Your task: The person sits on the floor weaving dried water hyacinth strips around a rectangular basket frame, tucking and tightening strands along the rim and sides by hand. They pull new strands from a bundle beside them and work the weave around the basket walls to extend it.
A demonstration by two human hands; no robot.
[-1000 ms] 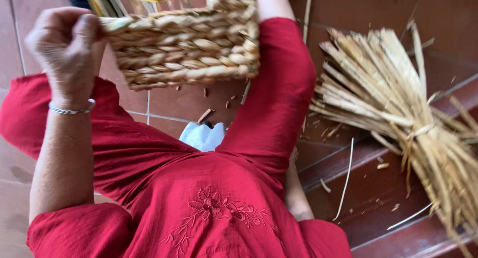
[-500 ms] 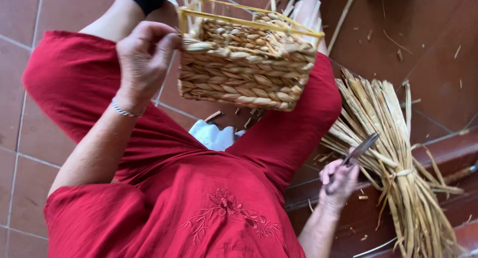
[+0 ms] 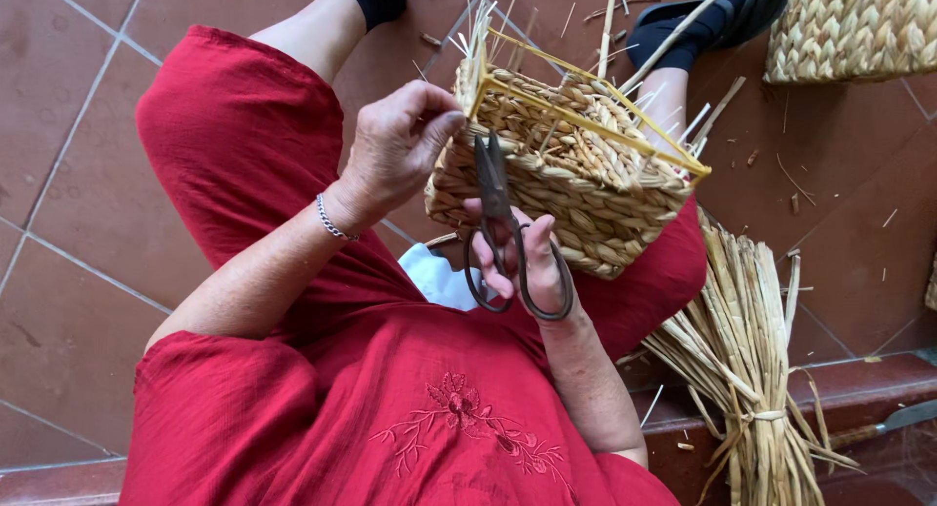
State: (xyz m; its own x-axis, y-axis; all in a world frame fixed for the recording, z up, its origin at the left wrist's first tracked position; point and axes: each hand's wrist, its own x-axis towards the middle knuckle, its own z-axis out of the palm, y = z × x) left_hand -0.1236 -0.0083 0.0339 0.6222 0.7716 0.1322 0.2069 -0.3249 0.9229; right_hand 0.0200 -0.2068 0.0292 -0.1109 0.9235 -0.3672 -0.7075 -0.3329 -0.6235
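Head view: left hand (image 3: 395, 155) pinches the rim of the half-woven basket (image 3: 566, 179) on the lap, while right hand (image 3: 517, 262) grips one pair of scissors (image 3: 498, 223), blades up. Trimming step, I'd say; next calls for careful blade placement. One straw bundle (image 3: 742, 360) at four o'clock, a second basket (image 3: 849, 28) at one.

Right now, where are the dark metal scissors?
In the head view, the dark metal scissors sit centre frame in the right hand, blades pointing up against the woven straw basket.
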